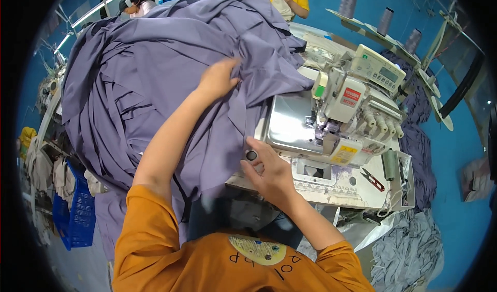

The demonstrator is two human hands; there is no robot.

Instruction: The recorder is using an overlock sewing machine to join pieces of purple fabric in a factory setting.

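A large heap of grey-purple fabric [150, 79] covers the left and middle of the work table and hangs over its front edge. My left hand [220, 78] is closed on a fold of it, with the fingertips partly hidden in the cloth. To the right, my right hand [273, 175] is beside the fabric's edge, thumb and forefinger apart. A small round dark thing [251, 156] shows between them; whether it is touched I cannot tell. Beyond this hand stands a white overlock sewing machine [348, 98] with a shiny metal plate [291, 122].
Red-handled thread snips [373, 179] and a green thread spool [391, 163] lie at the table's right. Purple thread cones [348, 3] stand above the machine. A blue plastic basket [77, 209] is at lower left. Pale cloth [409, 250] is piled lower right. Two people work at the back.
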